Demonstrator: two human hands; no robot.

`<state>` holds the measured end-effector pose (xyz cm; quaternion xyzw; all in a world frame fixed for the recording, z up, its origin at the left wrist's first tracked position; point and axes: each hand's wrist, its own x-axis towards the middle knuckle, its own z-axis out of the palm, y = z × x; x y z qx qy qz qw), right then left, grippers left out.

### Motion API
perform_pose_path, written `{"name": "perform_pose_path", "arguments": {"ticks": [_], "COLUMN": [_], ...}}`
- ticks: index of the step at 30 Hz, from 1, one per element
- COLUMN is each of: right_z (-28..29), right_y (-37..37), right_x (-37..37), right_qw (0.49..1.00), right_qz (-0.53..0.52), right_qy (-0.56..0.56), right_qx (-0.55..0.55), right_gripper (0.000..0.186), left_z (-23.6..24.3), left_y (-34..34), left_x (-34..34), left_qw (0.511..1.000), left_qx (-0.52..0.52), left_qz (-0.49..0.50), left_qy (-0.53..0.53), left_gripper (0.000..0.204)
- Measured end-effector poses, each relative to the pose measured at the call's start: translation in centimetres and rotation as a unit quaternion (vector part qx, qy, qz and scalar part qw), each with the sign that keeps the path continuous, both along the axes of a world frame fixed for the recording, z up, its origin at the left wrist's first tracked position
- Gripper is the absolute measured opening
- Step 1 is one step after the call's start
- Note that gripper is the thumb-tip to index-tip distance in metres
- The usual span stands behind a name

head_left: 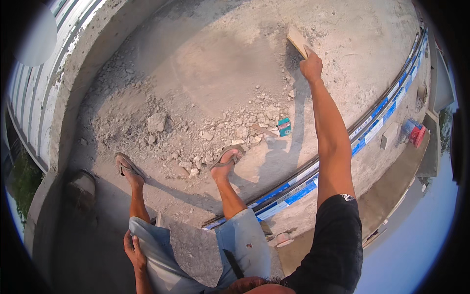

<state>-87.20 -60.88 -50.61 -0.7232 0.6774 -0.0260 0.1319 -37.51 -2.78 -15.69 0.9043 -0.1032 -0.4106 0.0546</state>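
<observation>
At the top right, my right hand (pixel 311 67) is closed on a flat, pale wooden board (pixel 295 38) held out over the dusty concrete floor (pixel 205 63). Below it, broken rubble (pixel 156 122) lies in a band beside a stick (pixel 262 129) and a small teal packet (pixel 284 127). My left hand (pixel 135 252) rests beside my left thigh against my shorts (pixel 159 255), its fingers loosely bent and apart, holding nothing visible. My feet in flip-flops (pixel 130 167) stand at the near edge of the rubble.
A concrete parapet (pixel 81 83) curves along the left. Long rails or pipes wrapped in blue-and-white film (pixel 362 137) run diagonally along the right, with a concrete block (pixel 390 134) and a red-and-blue container (pixel 415 133) beyond them. A dark lump (pixel 81 191) lies in shadow at lower left.
</observation>
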Motion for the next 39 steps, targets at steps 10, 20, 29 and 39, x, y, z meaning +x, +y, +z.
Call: {"name": "perform_pose_path", "arguments": {"ticks": [10, 20, 29, 39], "right_z": [7.7, 19.4, 38.9, 48.3], "right_y": [22.2, 28.5, 37.7, 34.2], "right_x": [-6.8, 7.2, 4.9, -9.1], "right_qw": [0.974, 0.956, 0.916, 0.930], "right_qz": [0.046, 0.014, -0.205, -0.249], "right_qy": [-0.054, -0.252, -0.193, -0.143], "right_qx": [0.217, 0.153, 0.285, 0.229], "right_gripper": [0.058, 0.050, 0.045, 0.044], "left_z": [-0.1, 1.6, 15.3, 24.4], "left_y": [0.1, 1.1, -9.0, -10.4], "left_x": [0.6, 1.1, -2.0, -3.0], "left_qw": [0.991, 0.967, 0.975, 0.981], "left_qx": [0.042, 0.054, -0.157, -0.180], "left_qz": [-0.103, -0.225, -0.158, -0.066], "left_qy": [-0.070, -0.103, -0.025, 0.009], "left_gripper": [0.041, 0.047, 0.042, 0.045]}}
